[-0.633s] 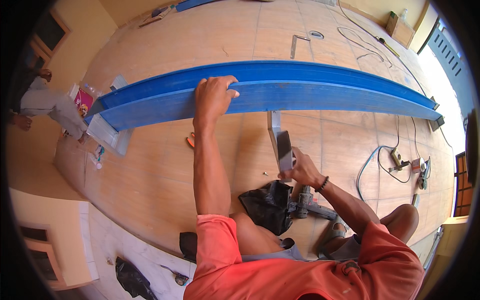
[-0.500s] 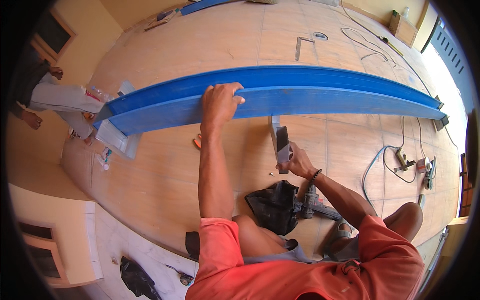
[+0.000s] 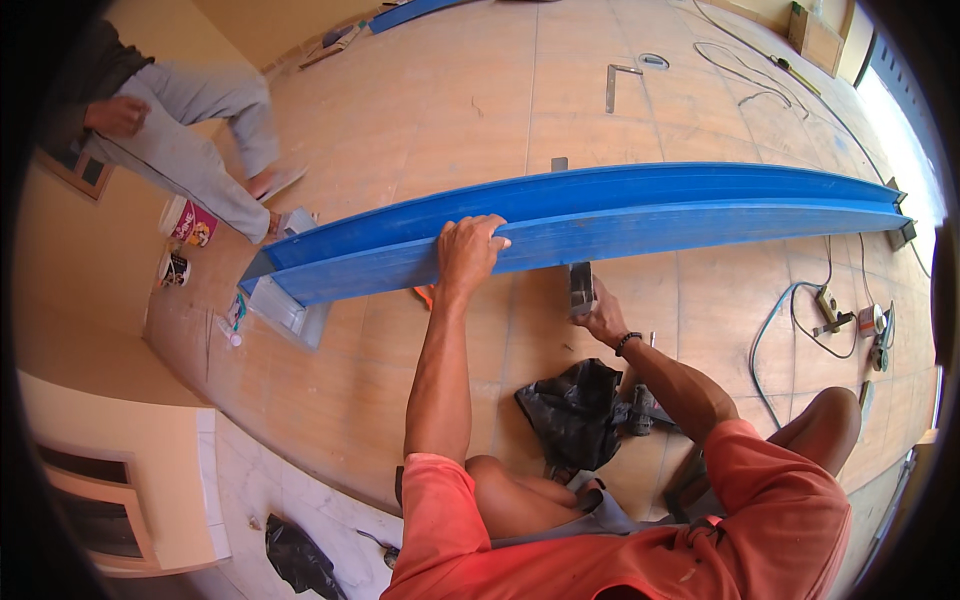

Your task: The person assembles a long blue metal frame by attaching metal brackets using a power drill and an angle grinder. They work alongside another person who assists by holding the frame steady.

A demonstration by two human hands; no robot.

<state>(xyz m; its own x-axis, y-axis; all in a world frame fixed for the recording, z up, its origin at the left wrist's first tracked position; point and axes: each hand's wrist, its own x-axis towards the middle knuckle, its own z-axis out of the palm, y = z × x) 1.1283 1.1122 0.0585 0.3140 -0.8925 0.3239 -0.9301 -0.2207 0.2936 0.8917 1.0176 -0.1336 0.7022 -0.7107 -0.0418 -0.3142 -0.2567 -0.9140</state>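
Observation:
A long blue metal beam (image 3: 620, 222) with raised edges lies across the floor in front of me. My left hand (image 3: 470, 255) grips its near edge left of the middle, fingers curled over the top. Below the beam my right hand (image 3: 603, 315) is closed around the near end of a short grey metal profile (image 3: 581, 287). That profile runs under the beam, and its far tip shows just beyond the far edge. At its left end the beam rests on a silver metal channel piece (image 3: 292, 312); a dark bracket (image 3: 902, 234) sits under its right end.
A black plastic bag (image 3: 575, 412) and a cordless drill (image 3: 640, 410) lie before my knees. At the left a person in grey trousers (image 3: 190, 150) stands near a bucket (image 3: 188, 222). Cables (image 3: 765, 345) and a tin (image 3: 872, 320) are at the right; a steel square (image 3: 611, 88) lies beyond the beam.
My right hand has pushed the short profile farther under the beam, so its tip now shows beyond. The other person has stepped forward along the left end. My left hand stays on the beam.

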